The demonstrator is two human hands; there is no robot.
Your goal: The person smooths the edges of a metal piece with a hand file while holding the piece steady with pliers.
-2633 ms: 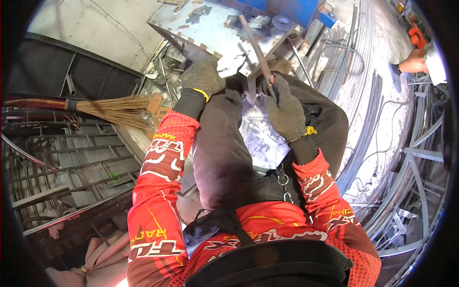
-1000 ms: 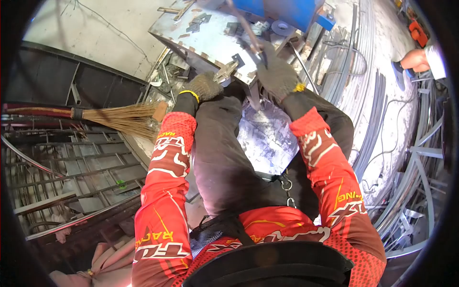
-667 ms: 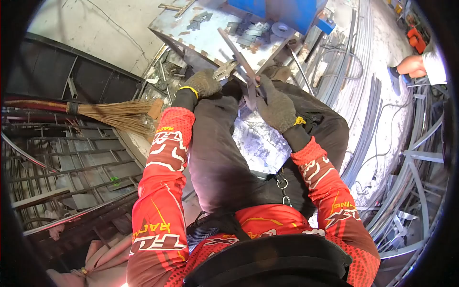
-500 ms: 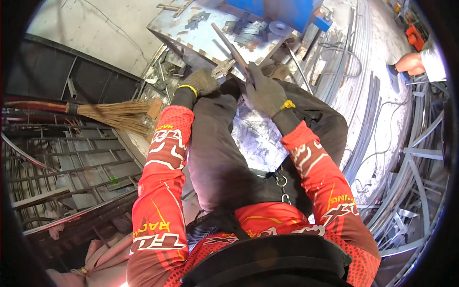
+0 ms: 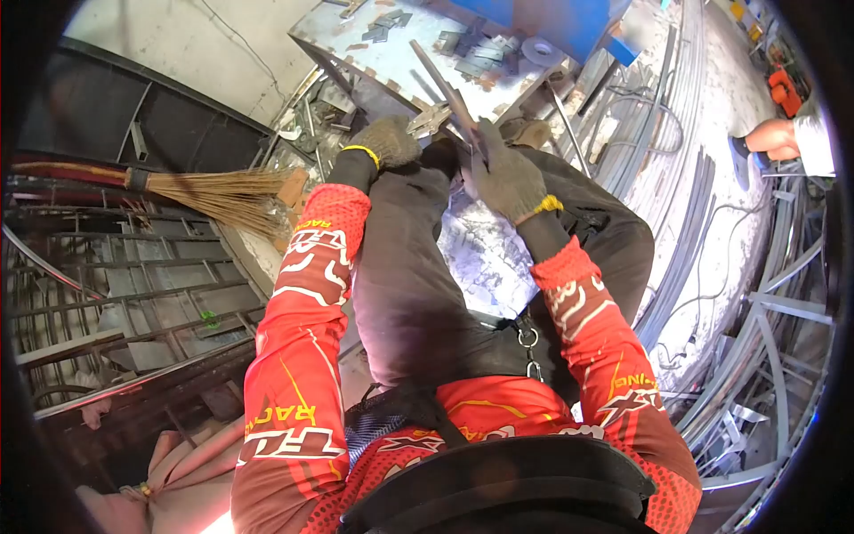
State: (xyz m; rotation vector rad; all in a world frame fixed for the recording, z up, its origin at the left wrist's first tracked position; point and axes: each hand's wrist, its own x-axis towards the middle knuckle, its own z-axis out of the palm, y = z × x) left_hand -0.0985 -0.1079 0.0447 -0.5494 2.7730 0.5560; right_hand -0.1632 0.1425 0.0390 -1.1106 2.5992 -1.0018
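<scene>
My left hand [image 5: 390, 144], in a grey knit work glove with a yellow cuff, is closed on metal pliers [image 5: 430, 119] whose jaws point right. In my gloved right hand [image 5: 507, 181], a long, narrow, flat metal bar [image 5: 442, 87] is gripped near its lower end, slanting up and left. Its lower part runs close beside the plier jaws. Both hands are above my knees, in front of the metal worktable [image 5: 351, 55]. Small dark metal plates [image 5: 480, 58] lie on that table, close to a pale ring-shaped disc [image 5: 539, 51].
A straw broom [image 5: 213, 198] lies at my left beside a metal grid frame [image 5: 133, 294]. Long metal rods [image 5: 680, 254] run along the floor at right. Another person's leg [image 5: 772, 138] shows at far right, near an orange tool [image 5: 785, 93].
The whole view has shifted slightly, so the table and floor items appear a little farther right. Both hands keep their grips, and the bar stays slanted up and left.
</scene>
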